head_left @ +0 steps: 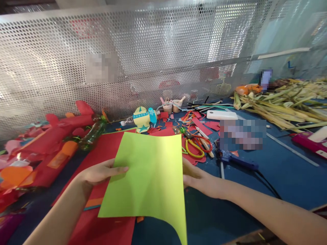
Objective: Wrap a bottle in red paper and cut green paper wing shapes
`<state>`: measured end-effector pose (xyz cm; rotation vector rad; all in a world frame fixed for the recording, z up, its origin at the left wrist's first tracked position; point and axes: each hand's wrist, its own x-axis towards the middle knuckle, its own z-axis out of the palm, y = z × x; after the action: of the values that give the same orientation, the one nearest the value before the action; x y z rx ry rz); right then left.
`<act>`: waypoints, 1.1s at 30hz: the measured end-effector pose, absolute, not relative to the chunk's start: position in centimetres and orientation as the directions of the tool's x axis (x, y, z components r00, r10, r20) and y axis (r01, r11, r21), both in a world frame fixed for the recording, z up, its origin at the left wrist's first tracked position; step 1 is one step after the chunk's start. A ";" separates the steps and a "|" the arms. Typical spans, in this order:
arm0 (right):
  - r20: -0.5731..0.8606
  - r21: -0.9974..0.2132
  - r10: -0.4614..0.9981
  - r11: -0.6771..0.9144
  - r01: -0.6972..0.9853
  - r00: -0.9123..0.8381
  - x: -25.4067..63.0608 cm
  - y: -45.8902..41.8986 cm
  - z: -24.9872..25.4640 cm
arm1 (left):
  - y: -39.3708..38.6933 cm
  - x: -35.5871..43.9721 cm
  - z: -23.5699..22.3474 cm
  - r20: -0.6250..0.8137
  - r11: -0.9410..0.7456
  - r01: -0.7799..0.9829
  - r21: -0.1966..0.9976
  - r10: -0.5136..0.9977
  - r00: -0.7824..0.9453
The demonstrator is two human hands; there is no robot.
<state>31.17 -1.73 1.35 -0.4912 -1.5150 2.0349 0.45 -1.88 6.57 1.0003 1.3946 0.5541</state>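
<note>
Standing mesh screen [153, 68]: perforated metal, upright beyond the green sheet.
Tabletop [212, 217]: dark blue, running beneath the green sheet and out to its right.
Leaves [283, 102]: a heap of long, yellow-green strips, far right of the green sheet.
Red paper [89, 180]: large sheets lying under and left of the green sheet.
Green sheet [145, 173]: a broad, plain yellow-green piece between the hands, over the red paper. Its lower right corner curves downward. It looks light, thin and flexible, fairly smooth, and probably easy to crease; opposite side edges, pinched gently, seem the best places to take hold.
Left hand [98, 173]: thumb laid on the green sheet's left edge, fingers mostly hidden underneath, nearly closed in a light pinch.
Right hand [204, 180]: loosely curved at the green sheet's right edge, its fingertips behind the paper; how far they are open, and whether they pinch it, I cannot tell.
Green bottle [93, 136]: clear plastic, lying left of the green sheet's top edge.
Glue gun [237, 160]: dark blue, with a white stick, right of the green sheet.
Decorated bottle [141, 118]: wrapped in yellow and blue paper, just beyond the green sheet.
Scissors [193, 152]: yellow handle visible, near the green sheet's upper right corner.
</note>
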 end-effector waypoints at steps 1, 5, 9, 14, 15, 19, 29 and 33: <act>0.044 -0.950 0.612 -0.219 -0.223 -0.790 31.0 -1.7 1.2 | -1.9 0.3 6.5 -0.550 0.507 0.244 0.827 0.820 0.160; 0.039 -0.941 0.620 -0.240 -0.237 -0.784 30.6 -1.7 0.4 | -2.1 -0.1 6.0 -0.523 0.476 0.244 0.845 0.830 0.194; -0.004 -0.950 0.689 -0.229 -0.212 -0.725 30.7 -1.6 0.5 | -2.1 0.5 5.8 -0.491 0.466 0.164 0.870 0.851 0.188; 0.010 -0.950 0.784 -0.187 -0.251 -0.621 30.7 -1.1 0.7 | -2.5 1.9 6.0 -0.481 0.453 0.175 0.874 0.858 0.183; 0.002 -0.951 0.806 -0.182 -0.251 -0.593 30.7 -1.0 0.7 | -2.6 2.1 6.0 -0.474 0.445 0.178 0.878 0.861 0.186; -0.034 -0.957 0.849 -0.180 -0.228 -0.527 30.8 -0.7 0.6 | -2.8 2.6 5.9 -0.449 0.413 0.190 0.891 0.867 0.216; 0.014 -0.885 0.889 -0.202 -0.419 -0.459 30.4 -0.4 1.2 | -2.4 4.0 6.2 -0.455 0.474 -0.096 0.875 0.875 0.168; 0.007 -0.831 0.958 -0.155 -0.535 -0.288 30.8 0.1 1.6 | -1.9 5.6 6.2 -0.383 0.408 -0.296 0.864 0.913 0.140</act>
<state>30.80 0.13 1.61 -0.6656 -0.9071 1.6893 5.64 -1.85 6.18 0.7126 1.0864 0.9895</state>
